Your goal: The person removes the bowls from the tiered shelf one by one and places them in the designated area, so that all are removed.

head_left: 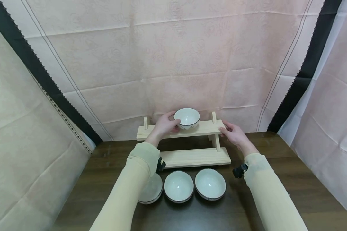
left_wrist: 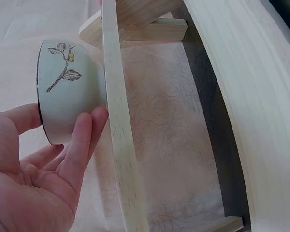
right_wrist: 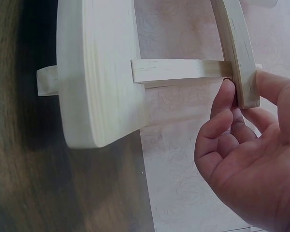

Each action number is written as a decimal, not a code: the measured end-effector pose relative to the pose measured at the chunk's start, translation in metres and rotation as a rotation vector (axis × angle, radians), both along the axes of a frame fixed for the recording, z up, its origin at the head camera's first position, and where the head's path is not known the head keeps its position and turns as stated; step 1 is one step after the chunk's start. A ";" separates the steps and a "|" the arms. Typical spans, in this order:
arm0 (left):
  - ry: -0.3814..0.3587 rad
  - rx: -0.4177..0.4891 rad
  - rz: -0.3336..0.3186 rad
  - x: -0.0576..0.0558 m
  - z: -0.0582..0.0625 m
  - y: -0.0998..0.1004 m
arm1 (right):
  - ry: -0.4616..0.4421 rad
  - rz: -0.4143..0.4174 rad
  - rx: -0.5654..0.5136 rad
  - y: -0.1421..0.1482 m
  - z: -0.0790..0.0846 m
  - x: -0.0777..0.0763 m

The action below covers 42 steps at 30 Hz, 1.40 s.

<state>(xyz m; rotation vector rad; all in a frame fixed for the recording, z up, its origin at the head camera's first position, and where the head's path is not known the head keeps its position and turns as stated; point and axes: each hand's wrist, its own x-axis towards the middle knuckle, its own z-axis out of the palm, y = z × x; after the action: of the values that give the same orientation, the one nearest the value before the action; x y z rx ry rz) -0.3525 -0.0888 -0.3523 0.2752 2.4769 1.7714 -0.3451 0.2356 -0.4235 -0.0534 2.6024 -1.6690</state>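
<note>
A white bowl [head_left: 187, 116] with a dark rim sits on the upper board of a two-tier wooden shelf [head_left: 208, 128]. My left hand [head_left: 164, 125] holds this bowl at its left side, thumb at the rim and fingers beneath its wall. In the left wrist view a brown twig with leaves decorates the bowl's outside [left_wrist: 70, 94], and its base is against the board. My right hand [head_left: 234, 133] pinches the right end of the upper board; in the right wrist view the thumb and fingers of that hand [right_wrist: 261, 150] lie on opposite faces of the board [right_wrist: 244, 72].
In front of the shelf, three bowl positions form a row on the dark wooden table [head_left: 277, 160]: a left bowl [head_left: 152, 189] partly behind my left sleeve, a middle bowl [head_left: 178, 186] and a right bowl [head_left: 210, 183]. Pale patterned cloth [head_left: 179, 57] hangs behind and at both sides.
</note>
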 end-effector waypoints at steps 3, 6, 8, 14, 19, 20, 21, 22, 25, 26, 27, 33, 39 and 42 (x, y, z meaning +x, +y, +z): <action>-0.003 0.015 -0.005 0.001 0.000 0.000 | -0.005 -0.005 -0.001 0.001 0.000 0.001; 0.010 0.006 -0.001 0.001 -0.001 -0.001 | 0.000 -0.009 -0.004 0.001 0.000 0.001; 0.021 -0.003 0.005 0.001 -0.002 -0.001 | 0.009 -0.014 -0.004 0.001 0.000 0.001; 0.026 0.022 0.015 0.002 -0.004 0.000 | 0.024 -0.017 -0.010 0.001 0.000 0.000; 0.028 0.033 0.022 0.002 -0.004 0.001 | 0.020 -0.024 -0.008 0.001 0.000 0.001; 0.030 0.032 0.023 0.002 -0.004 0.001 | 0.019 -0.027 -0.007 0.001 0.000 0.001; 0.031 0.034 0.024 0.002 -0.004 0.001 | 0.018 -0.028 -0.010 0.001 0.000 0.001; 0.033 0.032 0.025 0.002 -0.005 0.001 | 0.019 -0.026 -0.010 0.001 0.000 0.001; 0.029 0.040 0.029 0.003 -0.006 0.000 | 0.019 -0.023 -0.020 0.001 -0.001 0.000; 0.027 0.051 0.034 0.003 -0.007 0.000 | 0.018 -0.020 -0.022 0.001 -0.001 -0.001; 0.026 0.060 0.040 0.003 -0.007 0.000 | 0.019 -0.017 -0.022 0.001 -0.002 -0.001; 0.035 0.136 0.094 0.003 -0.013 0.005 | 0.016 -0.019 -0.012 0.001 -0.003 -0.001; 0.016 0.227 0.165 0.005 -0.016 0.008 | 0.018 -0.004 0.029 0.002 0.000 -0.001; 0.008 0.255 0.187 0.006 -0.017 0.009 | 0.019 0.005 0.048 0.002 0.002 -0.001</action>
<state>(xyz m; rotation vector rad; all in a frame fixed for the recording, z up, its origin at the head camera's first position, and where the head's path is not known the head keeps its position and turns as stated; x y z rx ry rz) -0.3467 -0.0801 -0.3689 0.0667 2.3473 2.1676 -0.3458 0.2375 -0.4219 -0.0741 2.6525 -1.6114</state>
